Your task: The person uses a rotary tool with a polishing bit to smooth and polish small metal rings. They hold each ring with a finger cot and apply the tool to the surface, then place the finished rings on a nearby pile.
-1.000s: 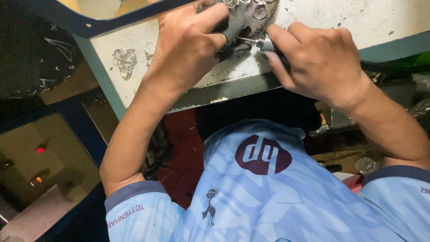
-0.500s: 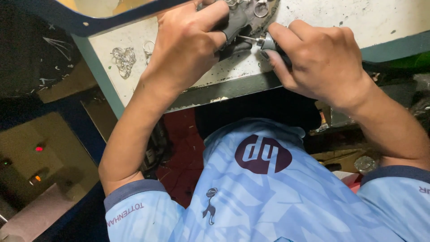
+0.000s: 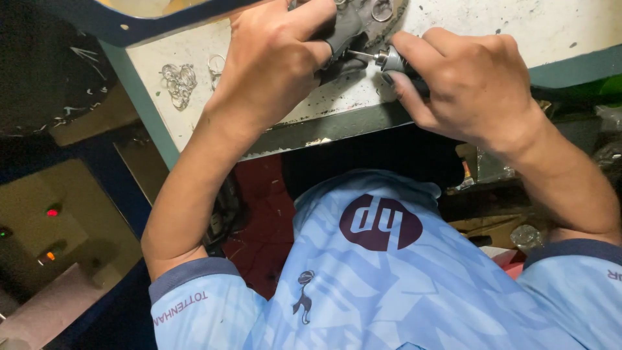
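While bent low over a scuffed white bench top [image 3: 492,26], seen from a head-worn camera looking straight down. Left hand [image 3: 275,61] curled at the bench's near edge, thumb and forefinger pinched on a small dark workpiece [image 3: 343,35], wrist cocked and forearm running down and left to the elbow. Right hand [image 3: 470,81] closed in a pen-like grip round a slim rotary tool [image 3: 392,60], its thin metal bit [image 3: 361,56] pointing left and meeting the dark piece just beside the left thumb. Hands close together, nearly touching, both clamped shut on what they hold. Exact shape of the dark piece hard to make out, possibly a padded holder.

Small silvery rings [image 3: 178,79] lying in a loose cluster on the bench left of the left wrist, another ring [image 3: 381,9] at the top edge above the tool. Dark blue frame [image 3: 129,26] slanting across the upper left corner. Pale blue patterned jersey [image 3: 389,285] filling the lower frame, with a round maroon badge [image 3: 381,222] on the chest, a small dark emblem below it and maroon lettering along the left sleeve hem. Small red and orange lights [image 3: 52,212] glowing on a dim beige panel at lower left.
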